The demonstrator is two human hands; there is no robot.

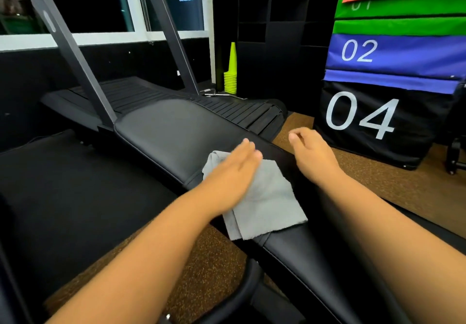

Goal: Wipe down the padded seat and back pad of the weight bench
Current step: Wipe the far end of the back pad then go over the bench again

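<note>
While the grey cloth [262, 197] lay spread over the gap where the back pad [181, 132] met the seat [310, 255] of the black bench [156, 144], the left hand [232, 174] rested flat on its upper left part. Its fingers [248, 150] were straight and held close together, released rather than grasping, with the tips reaching past the cloth's far edge onto the back pad. The near right corner of the cloth lay uncovered, its frayed edge hanging slightly over the seat's side.

The right hand [312, 152] hung just beside the bench's right edge, above the brown speckled floor [378, 185]. Its fingers [295, 135] were loosely curled and held nothing; whether the palm touched the pad's edge could not be told.

Beyond the back pad stood a black treadmill [141, 94] with slanted uprights, and behind it a stack of yellow-green cones [231, 76]. To the right sat stacked soft boxes: a black one [373, 121] marked 04 at the bottom, a blue one [393, 53] marked 02 over it, then green and red. A black mat [63, 192] covered the floor to the left of the bench.
</note>
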